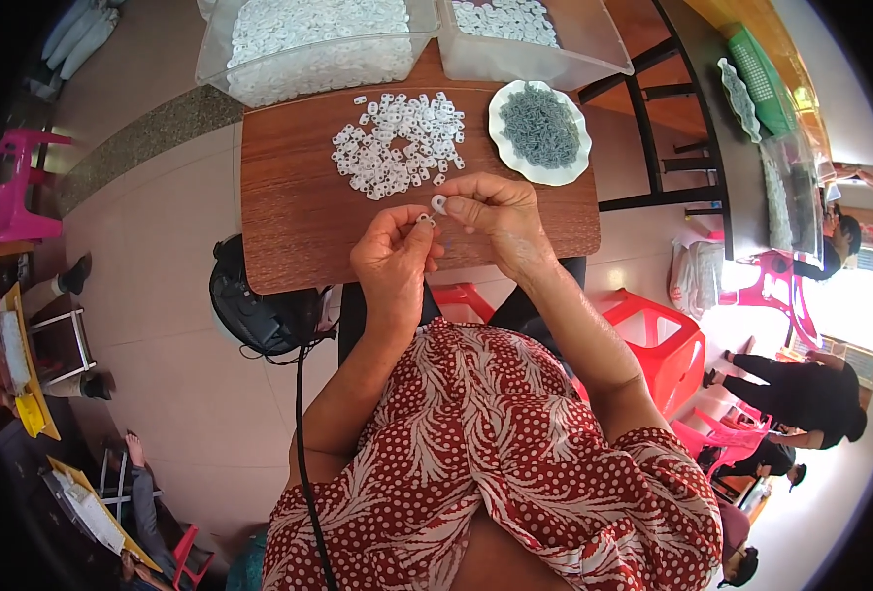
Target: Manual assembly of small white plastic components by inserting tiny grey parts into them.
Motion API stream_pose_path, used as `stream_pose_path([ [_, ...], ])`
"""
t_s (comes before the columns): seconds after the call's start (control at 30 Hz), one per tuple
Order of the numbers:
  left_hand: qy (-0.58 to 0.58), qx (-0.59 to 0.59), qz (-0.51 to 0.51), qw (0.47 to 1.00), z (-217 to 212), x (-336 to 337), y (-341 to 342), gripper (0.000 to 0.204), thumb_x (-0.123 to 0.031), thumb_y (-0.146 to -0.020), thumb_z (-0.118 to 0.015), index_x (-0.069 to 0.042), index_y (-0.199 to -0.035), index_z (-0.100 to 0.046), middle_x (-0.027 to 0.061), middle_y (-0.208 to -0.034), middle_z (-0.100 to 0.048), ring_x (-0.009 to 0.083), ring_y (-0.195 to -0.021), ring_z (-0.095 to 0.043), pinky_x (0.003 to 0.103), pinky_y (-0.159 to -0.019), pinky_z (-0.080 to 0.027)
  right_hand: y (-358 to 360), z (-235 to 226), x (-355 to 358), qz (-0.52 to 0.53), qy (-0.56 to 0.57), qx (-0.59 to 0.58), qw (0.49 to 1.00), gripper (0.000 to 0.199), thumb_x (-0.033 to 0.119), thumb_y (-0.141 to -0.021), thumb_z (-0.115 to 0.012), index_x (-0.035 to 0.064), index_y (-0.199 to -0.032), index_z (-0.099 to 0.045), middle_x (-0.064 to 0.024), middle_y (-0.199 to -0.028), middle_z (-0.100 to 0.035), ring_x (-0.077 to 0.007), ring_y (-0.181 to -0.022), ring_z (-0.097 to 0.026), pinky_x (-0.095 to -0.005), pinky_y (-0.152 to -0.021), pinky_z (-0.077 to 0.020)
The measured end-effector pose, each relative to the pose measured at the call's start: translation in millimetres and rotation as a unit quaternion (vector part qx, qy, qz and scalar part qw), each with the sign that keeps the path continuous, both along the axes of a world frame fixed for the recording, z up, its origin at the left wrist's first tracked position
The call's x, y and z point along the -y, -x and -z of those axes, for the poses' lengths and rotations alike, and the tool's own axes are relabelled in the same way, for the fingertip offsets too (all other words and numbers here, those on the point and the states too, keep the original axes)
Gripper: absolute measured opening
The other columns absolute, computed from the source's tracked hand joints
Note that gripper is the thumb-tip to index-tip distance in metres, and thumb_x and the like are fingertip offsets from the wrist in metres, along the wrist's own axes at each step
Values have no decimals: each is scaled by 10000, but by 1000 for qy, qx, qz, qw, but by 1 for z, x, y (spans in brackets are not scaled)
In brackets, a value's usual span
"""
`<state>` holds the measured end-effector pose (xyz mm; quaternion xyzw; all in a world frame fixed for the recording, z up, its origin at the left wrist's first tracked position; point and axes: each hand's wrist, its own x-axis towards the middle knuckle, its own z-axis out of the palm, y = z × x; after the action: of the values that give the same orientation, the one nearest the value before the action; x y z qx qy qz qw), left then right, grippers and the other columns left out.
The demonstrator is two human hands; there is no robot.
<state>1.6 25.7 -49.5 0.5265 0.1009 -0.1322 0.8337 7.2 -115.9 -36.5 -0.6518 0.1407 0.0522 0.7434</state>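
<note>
Both hands are raised over the near part of a small brown wooden table (289,217). My right hand (491,217) pinches a small white plastic ring (439,204) between thumb and forefinger. My left hand (394,258) holds a tiny pale part (423,219) at its fingertips, almost touching the ring. A loose pile of white plastic rings (399,144) lies on the table just beyond the hands. To its right stands a white scalloped dish (503,148) filled with small grey metal pieces (540,126).
Two clear plastic bins (222,54) (594,44) holding white rings sit at the table's far edge. A black bag (259,310) lies on the tiled floor at left. Red plastic stools (658,340) stand at right, with other people seated around the room.
</note>
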Motion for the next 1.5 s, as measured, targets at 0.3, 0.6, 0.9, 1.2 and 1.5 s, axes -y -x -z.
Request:
stream_pose_path([
  [0.3, 0, -7, -4, 1000, 0, 0, 1, 85, -28, -857, -574, 8, -934, -578, 16, -730, -572, 55, -575, -527, 177, -469, -387, 0, -3, -8, 3, 15, 17, 1000, 145, 21, -791, -658, -4, -933, -671, -53, -839, -673, -72, -742, -575, -192, -619, -432],
  [0.6, -11, 4, -9, 1000, 5, 0, 1, 89, -29, -846, -592, 12, -925, -600, 46, -759, -627, 64, -562, -548, 173, -479, -437, 3, 1, -12, 9, 58, 58, 997, 133, 2, -787, -643, -13, -915, -676, -46, -807, -659, -83, -738, -577, -222, -667, -466],
  [0.9, -8, 21, -5, 1000, 9, 1, 1, 110, -36, -846, -600, 11, -945, -604, 48, -765, -636, 70, -570, -568, 177, -480, -454, 9, 8, -15, 4, 177, 147, 973, 201, -81, -740, -615, 9, -909, -673, -61, -796, -598, -145, -757, -563, -254, -675, -455],
  [1.2, 18, 29, -10, 999, 5, 2, -1, 174, -1, -854, -579, 28, -1025, -576, 33, -756, -607, 59, -588, -544, 175, -507, -435, 9, 9, -17, -19, 262, 157, 952, 163, -84, -765, -595, -10, -900, -648, -48, -813, -605, -122, -791, -574, -241, -718, -462],
  [1.5, 16, 20, 4, 1000, 5, 0, -6, 206, 19, -842, -578, 23, -1048, -583, 36, -757, -616, 65, -585, -558, 176, -506, -445, 10, 13, -10, -46, 267, 206, 940, 239, -93, -750, -617, 8, -967, -618, -42, -873, -579, -96, -800, -548, -237, -696, -459],
])
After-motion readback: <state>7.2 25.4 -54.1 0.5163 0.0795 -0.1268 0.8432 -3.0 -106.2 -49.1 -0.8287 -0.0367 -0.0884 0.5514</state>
